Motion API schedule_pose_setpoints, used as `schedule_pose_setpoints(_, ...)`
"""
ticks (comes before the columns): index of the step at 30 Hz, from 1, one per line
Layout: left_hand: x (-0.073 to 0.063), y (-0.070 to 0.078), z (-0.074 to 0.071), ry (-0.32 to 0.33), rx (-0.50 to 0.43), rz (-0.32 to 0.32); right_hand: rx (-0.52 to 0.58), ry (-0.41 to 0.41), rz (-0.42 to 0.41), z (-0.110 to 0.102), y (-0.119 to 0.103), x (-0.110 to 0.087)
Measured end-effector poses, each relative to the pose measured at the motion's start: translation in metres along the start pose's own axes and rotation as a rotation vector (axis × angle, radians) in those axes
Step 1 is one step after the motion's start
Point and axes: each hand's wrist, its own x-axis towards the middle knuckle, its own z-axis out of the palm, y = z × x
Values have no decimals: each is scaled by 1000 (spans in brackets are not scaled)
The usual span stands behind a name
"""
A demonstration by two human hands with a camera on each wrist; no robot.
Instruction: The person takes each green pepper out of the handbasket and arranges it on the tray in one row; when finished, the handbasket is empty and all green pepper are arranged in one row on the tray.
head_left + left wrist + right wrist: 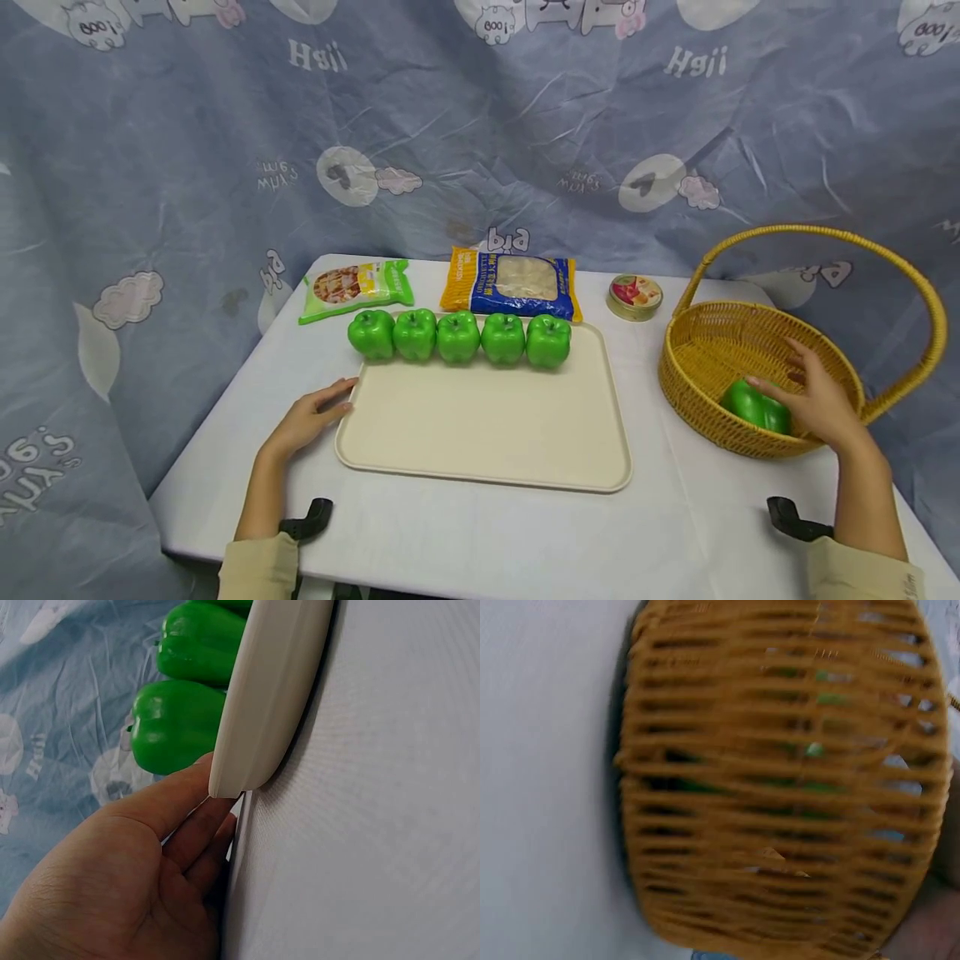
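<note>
My left hand is at the left edge of a cream tray, its fingers fairly straight and touching the rim. In the left wrist view the thumb lies at the rim's corner, with the other fingers lower beside it. Several green bell peppers stand in a row along the tray's far side. My right hand reaches into a yellow wicker basket, thumb and fingers spread apart. Just below the thumb, a green bell pepper lies in the basket. The basket wall mostly hides hand and pepper in the right wrist view.
Behind the tray lie a green snack bag and a blue-and-yellow pasta bag. A small round tin sits between tray and basket. The basket's tall handle arches above it. A grey-blue printed curtain hangs behind the white table.
</note>
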Motion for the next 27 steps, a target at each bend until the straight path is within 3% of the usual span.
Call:
schedule_pose_setpoints(4,-1,-1,1,1,3,-13,6,-134,16,-3,13,0)
schedule_pose_setpoints(12,0,0,0,1,-8,-2,-110,-334,52,-2,9,6)
schedule_pose_setpoints(18,1,-1,1,-2,-5,-2,-122,-346,54,-1,6,3)
schedule_pose_setpoints(27,0,1,1,-6,-2,-15,-150,-253,34,2,6,2)
